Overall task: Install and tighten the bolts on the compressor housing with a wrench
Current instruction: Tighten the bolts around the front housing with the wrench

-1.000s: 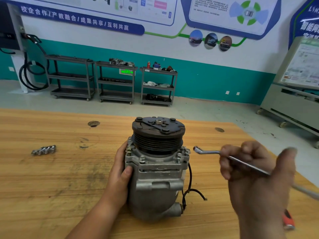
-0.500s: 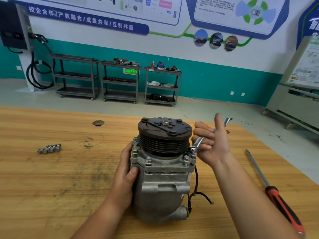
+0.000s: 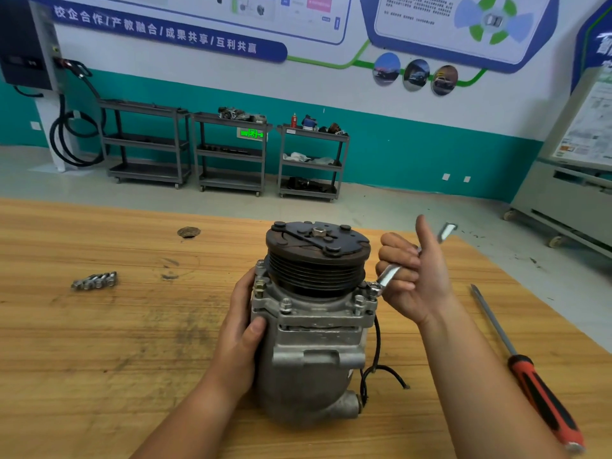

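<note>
A grey metal compressor [image 3: 314, 356] stands upright in the middle of the wooden table [image 3: 99, 359], its black pulley on top. Several bolts [image 3: 285, 303] sit in the flange below the pulley. My left hand [image 3: 243, 323] grips the left side of the housing, thumb on the front. My right hand [image 3: 414, 279] holds a slim silver wrench [image 3: 387, 273], thumb raised. The wrench's lower ring end sits on a bolt at the flange's right corner; its upper end sticks out past my thumb.
A small group of loose bolts [image 3: 95, 280] lies on the table to the left. A long screwdriver [image 3: 526, 369] with a red and black handle lies at the right. A black wire [image 3: 381, 366] trails from the compressor's right side. Shelving carts stand on the floor beyond the table.
One second ago my right hand held the wrench in the air near the camera. It has since moved to the compressor's right side and set the wrench end on a flange bolt.
</note>
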### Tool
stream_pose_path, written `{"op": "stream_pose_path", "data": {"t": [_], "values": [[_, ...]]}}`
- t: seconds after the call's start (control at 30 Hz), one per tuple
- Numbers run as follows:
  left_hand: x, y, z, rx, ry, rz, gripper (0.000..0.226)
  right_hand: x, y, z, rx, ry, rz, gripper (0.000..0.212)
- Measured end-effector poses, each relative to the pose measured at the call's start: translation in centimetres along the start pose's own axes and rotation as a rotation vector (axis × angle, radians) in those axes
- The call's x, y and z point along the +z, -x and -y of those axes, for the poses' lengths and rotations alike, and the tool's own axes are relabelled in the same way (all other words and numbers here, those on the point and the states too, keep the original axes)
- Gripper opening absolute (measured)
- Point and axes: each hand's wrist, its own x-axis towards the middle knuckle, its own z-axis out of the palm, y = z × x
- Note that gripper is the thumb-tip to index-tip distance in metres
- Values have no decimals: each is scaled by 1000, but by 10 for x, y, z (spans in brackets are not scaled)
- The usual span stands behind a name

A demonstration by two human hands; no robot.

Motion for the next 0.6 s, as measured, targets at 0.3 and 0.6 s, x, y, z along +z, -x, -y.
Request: {"op": "stream_pose_path", "data": {"t": [0.3,0.6], "values": [[-1,0,3,-10,9,-5,103,49,79,-54,-728,672,-426,40],[-3,-2,11,-26,44,2,105,73,89,-93,-963,999,-322,12]]}}
